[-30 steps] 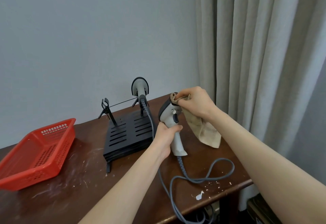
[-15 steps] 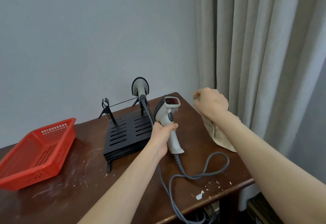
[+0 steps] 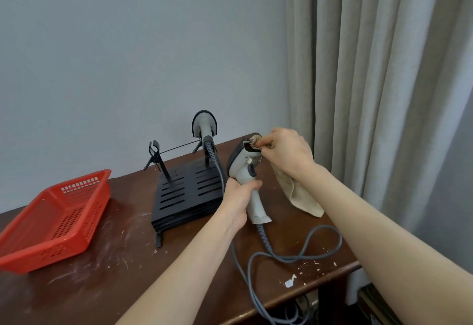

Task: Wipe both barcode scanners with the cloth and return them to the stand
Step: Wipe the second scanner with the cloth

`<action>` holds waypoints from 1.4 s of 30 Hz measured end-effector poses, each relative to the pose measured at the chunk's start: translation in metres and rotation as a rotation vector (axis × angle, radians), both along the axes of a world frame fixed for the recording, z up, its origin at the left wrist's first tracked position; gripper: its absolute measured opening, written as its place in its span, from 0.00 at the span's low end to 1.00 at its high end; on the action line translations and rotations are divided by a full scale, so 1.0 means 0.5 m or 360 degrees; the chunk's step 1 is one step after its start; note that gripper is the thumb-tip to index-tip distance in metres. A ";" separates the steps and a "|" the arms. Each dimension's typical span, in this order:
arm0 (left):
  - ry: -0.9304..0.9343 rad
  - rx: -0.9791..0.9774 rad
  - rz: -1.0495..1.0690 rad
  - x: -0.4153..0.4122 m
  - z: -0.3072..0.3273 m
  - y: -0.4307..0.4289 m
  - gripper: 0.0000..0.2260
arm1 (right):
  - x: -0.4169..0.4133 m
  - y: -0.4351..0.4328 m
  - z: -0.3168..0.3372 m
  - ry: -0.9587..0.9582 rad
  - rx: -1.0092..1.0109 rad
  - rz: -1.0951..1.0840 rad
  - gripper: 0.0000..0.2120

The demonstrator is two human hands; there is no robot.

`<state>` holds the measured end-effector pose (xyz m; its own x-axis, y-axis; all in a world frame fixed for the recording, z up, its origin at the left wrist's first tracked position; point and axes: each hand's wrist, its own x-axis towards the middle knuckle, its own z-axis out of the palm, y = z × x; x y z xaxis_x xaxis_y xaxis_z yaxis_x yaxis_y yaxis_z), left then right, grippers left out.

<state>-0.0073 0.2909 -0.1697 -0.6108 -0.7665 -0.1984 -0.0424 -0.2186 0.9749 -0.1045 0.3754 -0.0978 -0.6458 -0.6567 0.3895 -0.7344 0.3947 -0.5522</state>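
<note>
- No readable text, label, brand, number or sign shows anywhere in this view.
- The grey scanner (image 3: 244, 171) held at centre shows plain casing, no marking legible.
- The second scanner (image 3: 204, 126) on the far stand (image 3: 186, 191) faces away; nothing to read on it.
- The red basket (image 3: 55, 218) at left carries only slots, no lettering.
- The cloth (image 3: 299, 194) at right is plain.
</note>
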 end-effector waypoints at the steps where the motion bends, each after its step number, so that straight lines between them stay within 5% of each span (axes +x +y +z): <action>1: -0.0003 0.0000 0.0004 -0.001 0.001 -0.001 0.17 | 0.002 -0.001 0.002 -0.0056 -0.0033 0.0046 0.14; 5: 0.0016 0.0018 -0.0020 -0.005 0.001 -0.006 0.19 | 0.018 -0.003 0.004 -0.0201 -0.0186 0.0259 0.12; 10: -0.0061 0.0007 0.0007 -0.002 -0.005 0.000 0.17 | 0.003 0.002 -0.001 0.0020 0.0071 -0.0059 0.15; 15: -0.0019 0.0003 -0.0017 -0.004 0.002 -0.001 0.19 | 0.019 -0.002 0.005 -0.0373 -0.0249 0.0289 0.12; 22: -0.0042 -0.0018 0.0039 -0.002 -0.003 0.001 0.18 | 0.002 0.010 0.005 0.0016 0.0142 -0.0109 0.16; 29: 0.0018 0.0020 -0.0015 -0.002 0.009 -0.003 0.20 | 0.015 0.003 0.001 -0.0543 -0.0314 0.0340 0.11; 33: -0.0061 -0.0066 -0.0003 0.005 0.004 -0.009 0.18 | -0.012 0.015 -0.001 -0.0257 0.0113 -0.0146 0.11; 37: -0.0025 -0.0010 -0.0004 0.006 0.006 -0.009 0.17 | -0.022 0.015 0.006 -0.0233 0.0167 -0.0358 0.15; 42: 0.0022 -0.0033 -0.0009 0.007 0.012 -0.013 0.17 | -0.023 0.025 -0.012 -0.0494 -0.0305 -0.0233 0.13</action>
